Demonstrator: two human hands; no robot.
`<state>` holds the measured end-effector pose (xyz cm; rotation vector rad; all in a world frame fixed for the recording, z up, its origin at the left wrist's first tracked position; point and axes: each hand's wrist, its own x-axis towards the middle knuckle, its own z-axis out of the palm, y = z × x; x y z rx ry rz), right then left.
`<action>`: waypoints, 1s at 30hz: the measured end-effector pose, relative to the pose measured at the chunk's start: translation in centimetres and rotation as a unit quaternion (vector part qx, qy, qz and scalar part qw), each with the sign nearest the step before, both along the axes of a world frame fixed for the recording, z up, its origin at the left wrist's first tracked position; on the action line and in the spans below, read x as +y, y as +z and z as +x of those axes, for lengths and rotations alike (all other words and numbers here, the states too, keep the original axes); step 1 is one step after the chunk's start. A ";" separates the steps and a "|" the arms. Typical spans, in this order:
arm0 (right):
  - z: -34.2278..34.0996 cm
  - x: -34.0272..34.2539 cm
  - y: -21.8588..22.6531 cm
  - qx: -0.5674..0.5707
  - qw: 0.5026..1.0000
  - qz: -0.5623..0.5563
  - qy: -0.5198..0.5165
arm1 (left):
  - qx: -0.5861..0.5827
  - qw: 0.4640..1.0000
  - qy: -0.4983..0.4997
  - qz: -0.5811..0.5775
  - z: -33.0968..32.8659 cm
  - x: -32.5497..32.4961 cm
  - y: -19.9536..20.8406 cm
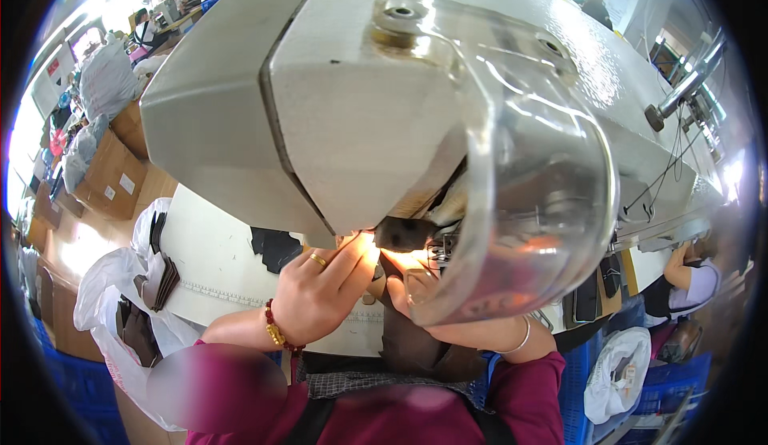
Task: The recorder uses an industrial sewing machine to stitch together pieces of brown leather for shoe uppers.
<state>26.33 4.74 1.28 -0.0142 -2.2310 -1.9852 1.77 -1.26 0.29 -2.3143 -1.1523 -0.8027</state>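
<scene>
A large white sewing machine head (360,117) fills the upper middle, with a curved clear plastic guard (552,149) in front. Below it, under a bright lamp, my left hand (324,289) has its fingers pressed together, tips at a dark brown leather-like piece (410,341). That piece runs from the lit spot down to the table's near edge. My right hand (408,289) grips its right side, partly hidden behind the guard. The metal presser-foot parts (442,249) show through the guard near my right fingers. Glare blurs the exact contact of the fingertips.
A white worktable (212,249) carries a printed ruler strip (216,291) and a black piece (276,249). White plastic bags (112,309) with dark pieces hang at the left. A phone (586,301) lies right. Cardboard boxes (112,177) and blue crates (76,381) stand around; a co-worker (688,285) sits right.
</scene>
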 end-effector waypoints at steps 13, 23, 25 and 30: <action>0.5 0.6 -0.2 -0.092 0.981 0.169 0.016 | -0.017 1.000 0.014 0.007 0.3 0.2 -0.2; -0.1 0.3 0.4 -0.090 0.994 -0.004 -0.057 | -0.022 0.999 0.014 0.019 0.3 0.4 -1.3; -0.1 0.7 0.4 -0.028 0.984 -0.171 -0.042 | -0.045 0.999 0.012 0.002 0.4 0.3 -1.4; 0.4 1.3 -0.4 -0.123 0.991 0.055 -0.019 | -0.032 0.999 0.011 0.020 0.5 0.3 -1.1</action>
